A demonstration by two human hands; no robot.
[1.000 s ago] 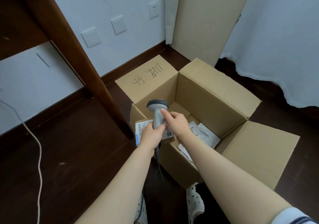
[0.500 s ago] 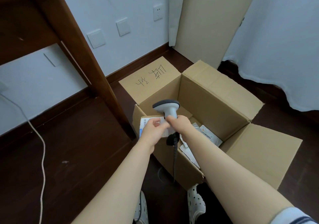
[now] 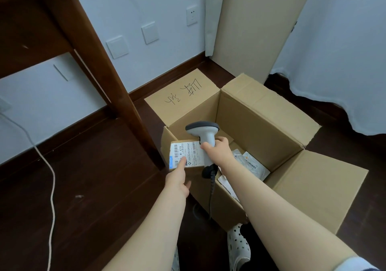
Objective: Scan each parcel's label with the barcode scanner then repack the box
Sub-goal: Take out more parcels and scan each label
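A small cardboard parcel (image 3: 188, 145) with a white barcode label (image 3: 186, 153) is held over the near left corner of the open cardboard box (image 3: 261, 114). My left hand (image 3: 177, 178) pinches its near edge, thumb on the label. My right hand (image 3: 218, 150) grips the handle of the grey-and-white barcode scanner (image 3: 203, 129), whose head sits just above the label's far side. The scanner's black cord (image 3: 211, 191) hangs down the box front. Several flat white parcels (image 3: 250, 164) lie at the bottom of the box.
A dark wooden table leg (image 3: 117, 95) slants down just left of the box. A white cable (image 3: 52, 187) runs over the dark floor at left. A tall cardboard sheet (image 3: 250, 30) and a white curtain (image 3: 338, 51) stand behind. My white shoes (image 3: 238, 247) are at the box's near side.
The scanner has passed from my left hand to my right hand. My left hand has dropped to the parcel's near edge, and the label now shows.
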